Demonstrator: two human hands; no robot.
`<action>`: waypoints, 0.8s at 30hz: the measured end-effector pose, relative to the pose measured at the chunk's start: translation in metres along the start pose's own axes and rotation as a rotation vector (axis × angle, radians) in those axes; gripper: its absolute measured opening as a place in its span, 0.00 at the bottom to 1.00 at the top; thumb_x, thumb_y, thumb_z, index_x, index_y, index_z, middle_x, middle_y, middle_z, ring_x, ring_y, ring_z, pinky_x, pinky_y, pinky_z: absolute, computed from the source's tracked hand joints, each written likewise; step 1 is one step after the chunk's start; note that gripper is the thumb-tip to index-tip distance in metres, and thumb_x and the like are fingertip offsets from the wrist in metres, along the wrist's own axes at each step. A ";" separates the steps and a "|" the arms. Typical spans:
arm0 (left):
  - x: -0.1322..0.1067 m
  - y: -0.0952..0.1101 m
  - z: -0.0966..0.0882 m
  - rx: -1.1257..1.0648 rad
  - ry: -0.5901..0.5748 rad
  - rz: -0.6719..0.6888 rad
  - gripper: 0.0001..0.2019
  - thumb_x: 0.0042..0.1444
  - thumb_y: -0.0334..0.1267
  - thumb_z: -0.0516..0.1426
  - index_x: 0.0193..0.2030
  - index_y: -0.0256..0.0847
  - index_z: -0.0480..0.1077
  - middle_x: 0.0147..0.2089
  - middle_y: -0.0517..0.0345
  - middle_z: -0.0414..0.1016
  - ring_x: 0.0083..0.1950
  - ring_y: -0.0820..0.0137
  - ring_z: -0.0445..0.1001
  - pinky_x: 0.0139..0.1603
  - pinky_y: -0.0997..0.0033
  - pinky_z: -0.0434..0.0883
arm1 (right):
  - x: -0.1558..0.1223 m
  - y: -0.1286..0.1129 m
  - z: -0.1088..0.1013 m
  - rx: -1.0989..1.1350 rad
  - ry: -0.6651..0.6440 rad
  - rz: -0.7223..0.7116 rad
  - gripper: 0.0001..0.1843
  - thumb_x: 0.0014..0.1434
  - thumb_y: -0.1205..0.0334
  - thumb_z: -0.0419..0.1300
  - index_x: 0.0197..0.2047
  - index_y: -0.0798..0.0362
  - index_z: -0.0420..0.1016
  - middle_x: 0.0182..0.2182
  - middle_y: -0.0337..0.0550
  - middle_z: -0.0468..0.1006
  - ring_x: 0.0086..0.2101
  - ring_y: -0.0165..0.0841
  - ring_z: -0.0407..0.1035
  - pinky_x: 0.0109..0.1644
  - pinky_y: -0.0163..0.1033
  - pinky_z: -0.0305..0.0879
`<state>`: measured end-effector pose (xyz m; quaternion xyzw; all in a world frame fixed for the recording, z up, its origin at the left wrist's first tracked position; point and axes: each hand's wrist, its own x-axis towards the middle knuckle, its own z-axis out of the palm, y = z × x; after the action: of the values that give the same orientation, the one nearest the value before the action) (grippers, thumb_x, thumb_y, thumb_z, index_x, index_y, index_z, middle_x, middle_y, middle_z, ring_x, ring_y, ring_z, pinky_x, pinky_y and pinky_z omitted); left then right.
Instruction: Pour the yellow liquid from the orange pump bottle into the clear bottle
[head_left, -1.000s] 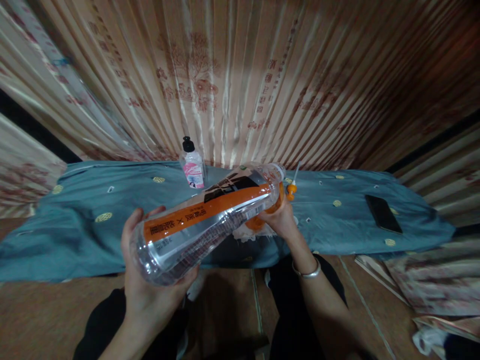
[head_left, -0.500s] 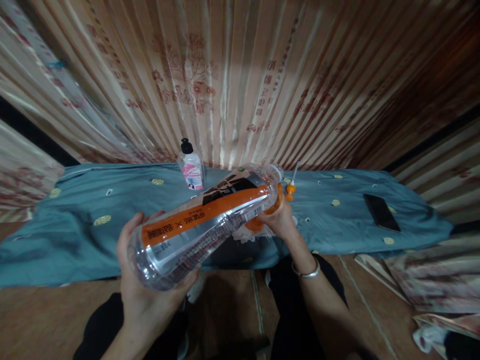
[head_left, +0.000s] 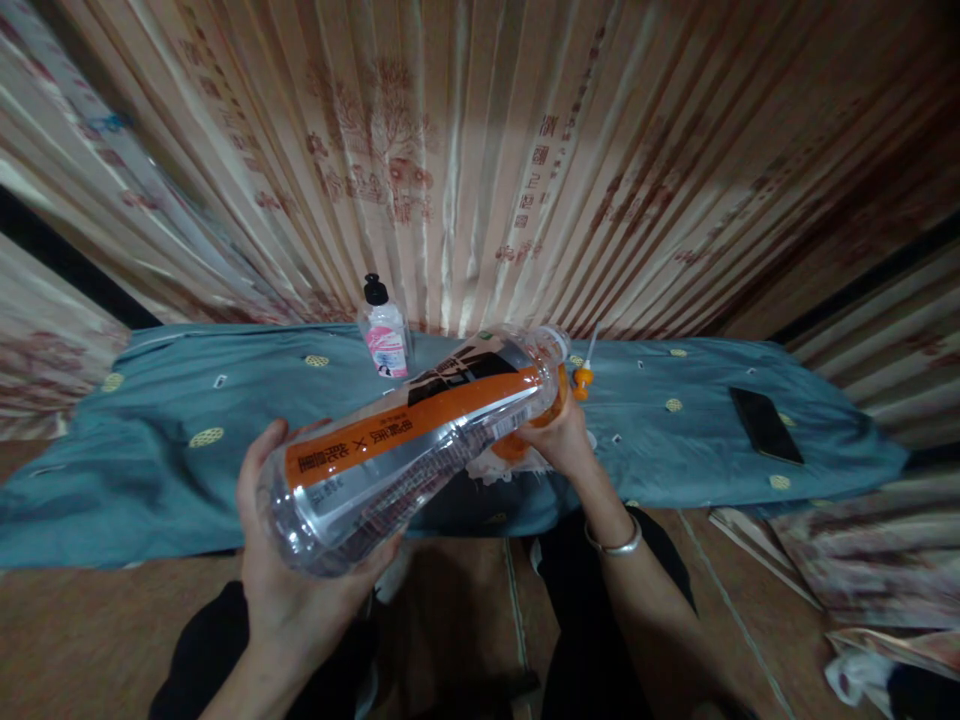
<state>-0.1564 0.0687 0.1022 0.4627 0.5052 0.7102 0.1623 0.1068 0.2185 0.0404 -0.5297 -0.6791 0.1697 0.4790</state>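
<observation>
A large clear plastic bottle [head_left: 405, 445] with an orange, silver and black label lies tilted in the air, its base toward me and its open neck pointing away over the blue cloth. My left hand [head_left: 300, 590] cups the base, fingers wrapped round it. My right hand [head_left: 559, 440], a silver bangle on its wrist, is closed under the bottle's neck around an orange thing [head_left: 517, 445] that is mostly hidden, with crumpled white material beneath it.
A low surface covered by a blue patterned cloth [head_left: 187, 450] runs across the view. On it stand a small pump bottle with a pink label [head_left: 385, 335], an orange-tipped nozzle piece [head_left: 582, 372] and a dark phone [head_left: 765, 425]. Pleated curtains hang behind.
The view shifted a little; the bottle and both hands have stayed in almost the same pose.
</observation>
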 end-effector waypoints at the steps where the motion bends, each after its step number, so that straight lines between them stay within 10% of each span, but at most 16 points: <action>1: 0.000 0.000 0.000 -0.023 -0.006 -0.012 0.60 0.27 0.22 0.77 0.71 0.62 0.75 0.62 0.57 0.85 0.57 0.50 0.87 0.47 0.54 0.90 | 0.000 0.000 0.000 0.001 0.001 -0.003 0.47 0.47 0.51 0.75 0.69 0.51 0.67 0.55 0.56 0.86 0.57 0.58 0.83 0.61 0.61 0.82; 8: 0.000 -0.003 -0.001 -0.061 -0.004 -0.009 0.58 0.29 0.17 0.72 0.71 0.61 0.75 0.61 0.57 0.85 0.53 0.51 0.88 0.37 0.57 0.90 | 0.000 0.000 0.001 0.015 -0.010 -0.008 0.48 0.48 0.50 0.75 0.70 0.52 0.66 0.56 0.58 0.86 0.56 0.58 0.83 0.60 0.62 0.83; 19: 0.003 0.000 -0.003 0.102 -0.027 0.071 0.59 0.29 0.28 0.78 0.74 0.60 0.72 0.61 0.55 0.84 0.59 0.46 0.85 0.60 0.40 0.86 | 0.000 -0.002 0.000 0.017 -0.006 -0.013 0.46 0.48 0.50 0.76 0.68 0.49 0.68 0.55 0.55 0.87 0.53 0.56 0.85 0.56 0.59 0.85; 24: 0.003 0.000 0.000 0.005 -0.004 0.005 0.59 0.27 0.23 0.76 0.72 0.58 0.74 0.60 0.56 0.84 0.56 0.49 0.85 0.45 0.52 0.89 | 0.001 -0.003 -0.001 0.036 -0.008 0.020 0.47 0.46 0.52 0.76 0.68 0.49 0.67 0.55 0.55 0.87 0.53 0.57 0.85 0.56 0.60 0.85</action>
<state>-0.1578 0.0704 0.1035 0.4658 0.5053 0.7085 0.1603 0.1057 0.2178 0.0433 -0.5272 -0.6723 0.1888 0.4841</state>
